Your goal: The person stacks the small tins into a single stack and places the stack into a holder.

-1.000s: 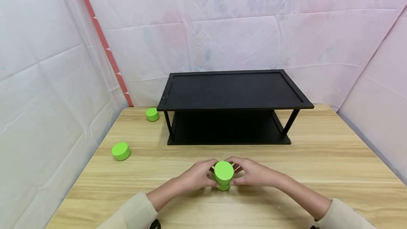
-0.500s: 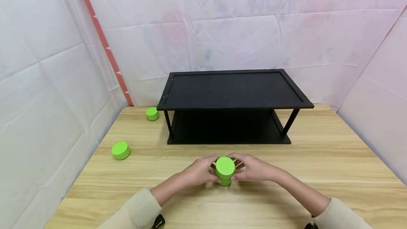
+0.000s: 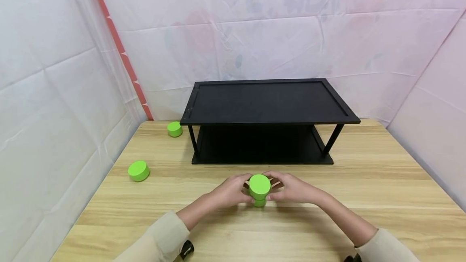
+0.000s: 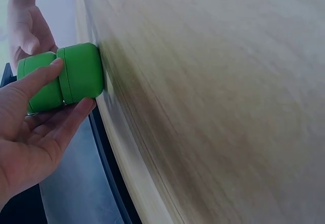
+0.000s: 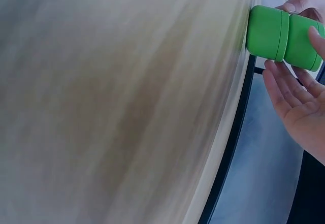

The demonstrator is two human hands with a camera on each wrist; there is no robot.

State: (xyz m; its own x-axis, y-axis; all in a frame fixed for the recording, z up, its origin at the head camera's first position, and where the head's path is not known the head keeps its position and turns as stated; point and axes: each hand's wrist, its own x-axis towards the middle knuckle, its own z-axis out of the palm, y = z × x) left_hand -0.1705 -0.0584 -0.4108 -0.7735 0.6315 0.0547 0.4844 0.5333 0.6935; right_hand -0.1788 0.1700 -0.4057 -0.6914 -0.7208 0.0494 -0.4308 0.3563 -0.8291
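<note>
Two green round lidded tins stand one on top of the other, the upper tin [image 3: 259,185] over the lower tin [image 3: 259,203], in front of the black shelf. My left hand [image 3: 232,190] holds the stack from the left. In the left wrist view its thumb lies at the seam between the upper tin [image 4: 43,94] and the lower tin [image 4: 84,71], fingers on the opposite side. From the right, my right hand [image 3: 295,189] holds the stack too. In the right wrist view its thumb is on the upper tin [image 5: 302,43], with fingertips at the lower tin [image 5: 265,33].
A black two-tier shelf [image 3: 269,102] stands at the back of the wooden table [image 3: 378,173]. Two more green tins sit on the left: a nearer tin [image 3: 138,171] and a farther tin [image 3: 175,129] beside the shelf. White cloth [image 3: 255,43] hangs behind and at both sides.
Both hands and the stacked tins have moved away from me toward the shelf, and slightly right. The two tins on the left and the shelf stay in place.
</note>
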